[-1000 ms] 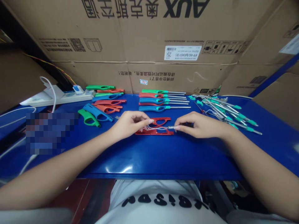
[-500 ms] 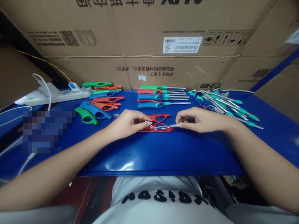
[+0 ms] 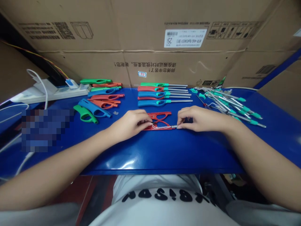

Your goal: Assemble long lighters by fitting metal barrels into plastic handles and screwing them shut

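My left hand (image 3: 131,124) is closed in a pinch on the small dark end of a thin-wired part, mostly hidden by the fingertips. White wires (image 3: 161,127) run from there to a thin metal tube (image 3: 174,126). The fingers and thumb of my right hand (image 3: 199,119) grip that tube, hiding its far end. Beneath the wires lies one red lighter housing half (image 3: 150,128). Just behind it is a second red housing half (image 3: 167,113), with its trigger loop showing. Whether the wired part touches the front half is hard to tell.
Long-nosed lighters (image 3: 150,103) in several colours line the back. Green, blue and orange-red lighter housings (image 3: 94,108) lie left, beside small screws (image 3: 115,113). Metal tubes with teal ends (image 3: 244,110) are heaped right. A power strip (image 3: 51,94) and cardboard (image 3: 101,58) stand behind.
The wired part has come down closer to the front red housing half, and my right hand has shifted slightly left. Both hands keep their pinch. The whole view has tilted a little downward.
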Demonstrator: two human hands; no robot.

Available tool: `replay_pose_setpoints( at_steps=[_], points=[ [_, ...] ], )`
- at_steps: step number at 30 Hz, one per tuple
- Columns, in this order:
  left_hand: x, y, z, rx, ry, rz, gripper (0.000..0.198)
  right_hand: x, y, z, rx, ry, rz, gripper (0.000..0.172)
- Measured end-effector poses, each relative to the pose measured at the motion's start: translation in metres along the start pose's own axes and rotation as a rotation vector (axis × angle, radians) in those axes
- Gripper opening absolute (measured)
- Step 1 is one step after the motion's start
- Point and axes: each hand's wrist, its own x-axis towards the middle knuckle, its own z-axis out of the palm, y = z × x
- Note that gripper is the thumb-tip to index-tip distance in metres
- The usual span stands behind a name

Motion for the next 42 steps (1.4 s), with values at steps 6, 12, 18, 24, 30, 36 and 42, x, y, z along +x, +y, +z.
replay_pose_setpoints(
  at_steps=[6, 12, 18, 24, 30, 36, 42],
  points=[
    [0.000, -0.001, -0.001, 0.017, 0.031, -0.009, 0.020, 0.001, -0.005, 0.002, -0.150, 0.034, -0.052, 0.017],
    [0.001, -0.002, -0.002, -0.004, 0.021, -0.028, 0.022, 0.001, -0.013, 0.005, -0.309, 0.050, -0.063, 0.019],
    [0.001, -0.003, -0.001, 0.001, 0.020, -0.042, 0.024, 0.002, -0.021, 0.009, -0.421, 0.048, -0.019, 0.018],
    [0.002, -0.001, -0.002, -0.014, 0.008, -0.053, 0.023, 0.002, -0.023, 0.008, -0.413, 0.009, 0.063, 0.015],
    [0.002, -0.001, -0.003, -0.027, -0.007, -0.077, 0.022, 0.003, -0.030, 0.009, -0.465, 0.021, 0.065, 0.023],
    [0.003, 0.001, -0.003, -0.039, -0.008, -0.067, 0.021, 0.004, -0.037, 0.011, -0.565, -0.050, 0.040, 0.024],
    [0.002, 0.002, -0.004, -0.040, 0.008, -0.090, 0.022, 0.002, -0.030, 0.009, -0.408, -0.012, 0.054, 0.020]
  ],
)
